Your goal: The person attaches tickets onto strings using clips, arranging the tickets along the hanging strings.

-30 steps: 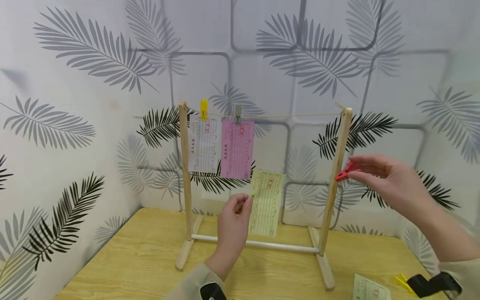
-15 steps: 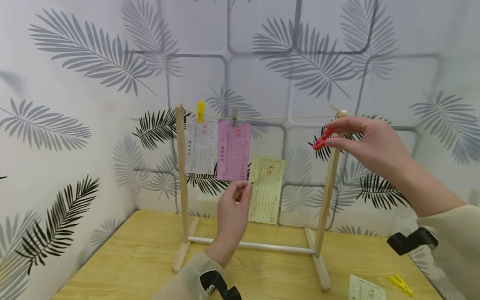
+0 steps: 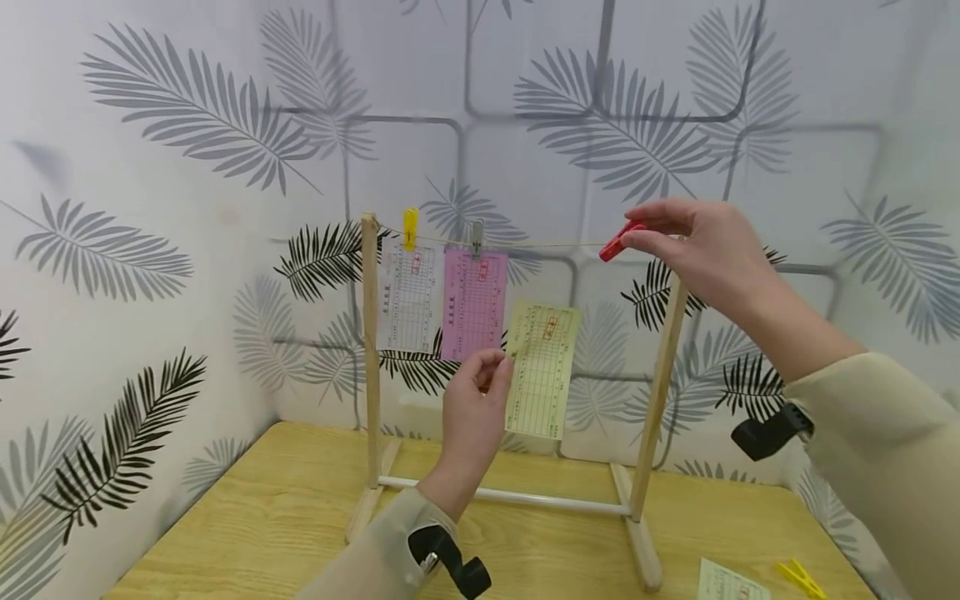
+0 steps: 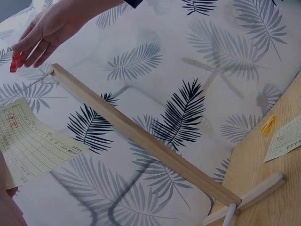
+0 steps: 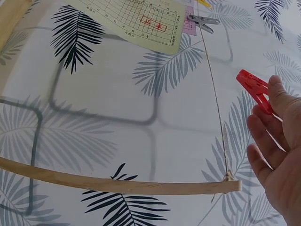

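Note:
My left hand (image 3: pixel 476 408) pinches the left edge of a pale green printed slip (image 3: pixel 543 375), which hangs upright below the string (image 3: pixel 555 245), apart from it. Between thumb and fingertips, my right hand (image 3: pixel 716 250) holds a red clothespin (image 3: pixel 621 240) near the right part of the string. In the right wrist view the red clothespin (image 5: pixel 255 88) is beside the string, not on it. A white slip (image 3: pixel 408 300) hangs from the string by a yellow clothespin (image 3: pixel 410 229). Beside it, a pink slip (image 3: pixel 474 307) hangs by a grey clothespin (image 3: pixel 477 239).
The string spans a wooden frame with a left post (image 3: pixel 371 358), a right post (image 3: pixel 660 392) and a white bottom bar (image 3: pixel 551 503). It stands on a wooden table (image 3: pixel 247 508) against a leaf-patterned wall. Another green slip (image 3: pixel 731 583) and a yellow clothespin (image 3: pixel 801 578) lie front right.
My right hand has moved up and left with the red clothespin, from beside the right post to string height. My left hand has raised the green slip a little.

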A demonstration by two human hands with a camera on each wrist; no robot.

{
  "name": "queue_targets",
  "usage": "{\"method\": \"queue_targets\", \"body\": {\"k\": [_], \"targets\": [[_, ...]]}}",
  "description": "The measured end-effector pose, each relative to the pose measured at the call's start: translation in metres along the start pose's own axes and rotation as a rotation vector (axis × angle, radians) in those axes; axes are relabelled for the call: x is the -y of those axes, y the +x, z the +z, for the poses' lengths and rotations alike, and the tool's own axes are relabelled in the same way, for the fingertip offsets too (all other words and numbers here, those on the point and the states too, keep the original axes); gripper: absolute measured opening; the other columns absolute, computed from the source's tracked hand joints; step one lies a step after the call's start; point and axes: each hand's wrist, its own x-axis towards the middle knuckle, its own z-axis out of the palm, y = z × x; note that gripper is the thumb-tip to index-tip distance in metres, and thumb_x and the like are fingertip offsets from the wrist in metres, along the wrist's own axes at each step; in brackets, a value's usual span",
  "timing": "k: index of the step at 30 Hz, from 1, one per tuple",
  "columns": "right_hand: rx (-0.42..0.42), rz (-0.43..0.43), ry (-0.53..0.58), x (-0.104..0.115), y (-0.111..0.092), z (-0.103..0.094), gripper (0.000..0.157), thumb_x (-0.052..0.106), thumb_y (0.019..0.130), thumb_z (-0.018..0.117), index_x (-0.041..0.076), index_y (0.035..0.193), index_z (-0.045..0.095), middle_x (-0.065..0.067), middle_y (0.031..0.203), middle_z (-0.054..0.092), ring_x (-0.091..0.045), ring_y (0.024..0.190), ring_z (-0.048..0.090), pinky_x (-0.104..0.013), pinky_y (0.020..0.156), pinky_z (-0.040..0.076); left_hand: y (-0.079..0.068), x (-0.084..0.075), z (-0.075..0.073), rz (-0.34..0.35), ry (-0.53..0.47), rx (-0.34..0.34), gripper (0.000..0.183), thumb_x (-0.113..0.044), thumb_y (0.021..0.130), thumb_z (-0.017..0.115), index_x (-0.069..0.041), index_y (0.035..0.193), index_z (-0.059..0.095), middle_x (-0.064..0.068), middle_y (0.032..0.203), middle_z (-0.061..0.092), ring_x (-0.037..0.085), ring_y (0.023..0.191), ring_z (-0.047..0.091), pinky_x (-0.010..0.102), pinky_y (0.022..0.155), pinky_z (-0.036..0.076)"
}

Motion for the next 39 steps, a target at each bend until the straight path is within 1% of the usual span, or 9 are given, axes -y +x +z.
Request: {"method": "queue_targets", "body": {"k": [4,7,10,13,19,26,31,35,39], "targets": [[0.006,-0.024,0.004,0.006,0.012,0.003,0.043,0.041,0.096,0.069,0.021,0.133,0.067,-0.004,0.117,0.073,-0.021,0.113,0.061,-0.035,0.084,0.042,0.004,0.001,0.002,-0.01,-0.036,0.003,0.016,-0.026,0.102,0.063,-0.013,0.11,0.068,0.0,0.094,0.069,0.016,0.082,0.059,0.028,0.069,0.05],[0.013,-0.026,0.018,0.012,0.02,0.005,0.044,0.038,0.096,0.07,0.021,0.136,0.064,-0.003,0.116,0.073,-0.017,0.111,0.064,-0.035,0.086,0.043,0.007,0.002,0.004,-0.016,-0.052,0.003,0.018,-0.026,0.102,0.063,-0.012,0.111,0.068,0.001,0.094,0.07,0.016,0.081,0.058,0.027,0.068,0.05],[0.025,-0.027,0.044,0.018,0.029,0.008,0.045,0.036,0.095,0.072,0.019,0.136,0.064,-0.002,0.116,0.073,-0.014,0.109,0.065,-0.034,0.09,0.046,0.009,0.001,0.005,-0.019,-0.04,-0.002,0.016,-0.026,0.102,0.063,-0.013,0.11,0.069,-0.001,0.093,0.069,0.014,0.08,0.058,0.027,0.066,0.049],[0.048,-0.035,0.06,0.024,0.038,0.011,0.044,0.035,0.094,0.074,0.017,0.133,0.065,-0.002,0.116,0.072,-0.013,0.11,0.064,-0.037,0.094,0.047,0.013,0.001,0.006,-0.018,-0.027,-0.008,0.014,-0.025,0.102,0.063,-0.014,0.109,0.068,-0.001,0.092,0.069,0.014,0.079,0.058,0.028,0.065,0.049],[0.114,-0.045,0.047,0.034,0.052,0.016,0.041,0.034,0.094,0.074,0.016,0.13,0.067,-0.001,0.114,0.073,-0.013,0.113,0.063,-0.04,0.098,0.045,0.02,-0.002,0.01,-0.015,-0.036,-0.004,0.013,-0.023,0.102,0.063,-0.013,0.108,0.068,-0.001,0.093,0.07,0.014,0.08,0.06,0.03,0.068,0.05],[0.132,-0.082,-0.044,0.04,0.067,0.022,0.031,0.027,0.095,0.073,0.016,0.123,0.072,0.0,0.107,0.074,-0.013,0.101,0.067,-0.035,0.088,0.046,0.029,-0.005,0.014,0.002,-0.048,-0.003,0.013,-0.024,0.102,0.063,-0.014,0.107,0.069,-0.001,0.091,0.07,0.015,0.077,0.059,0.03,0.065,0.049],[0.166,-0.049,-0.062,0.044,0.075,0.029,0.027,0.027,0.095,0.073,0.017,0.12,0.073,0.0,0.105,0.074,-0.014,0.098,0.066,-0.035,0.082,0.048,0.035,-0.003,0.014,0.006,-0.035,-0.009,0.014,-0.026,0.102,0.062,-0.014,0.107,0.069,-0.001,0.091,0.07,0.015,0.076,0.059,0.031,0.065,0.049],[0.209,-0.023,-0.059,0.047,0.079,0.033,0.026,0.026,0.095,0.073,0.015,0.119,0.073,-0.003,0.107,0.074,-0.017,0.099,0.065,-0.037,0.081,0.049,0.039,-0.001,0.014,-0.003,-0.019,-0.01,0.014,-0.026,0.103,0.062,-0.016,0.108,0.069,-0.004,0.091,0.071,0.014,0.078,0.061,0.031,0.066,0.05],[0.218,-0.01,-0.09,0.048,0.083,0.035,0.026,0.027,0.094,0.074,0.014,0.116,0.074,-0.003,0.106,0.075,-0.019,0.098,0.064,-0.039,0.081,0.048,0.042,0.0,0.015,-0.008,-0.019,-0.006,0.014,-0.026,0.103,0.062,-0.016,0.109,0.069,-0.005,0.093,0.071,0.013,0.081,0.062,0.032,0.068,0.051]]}}
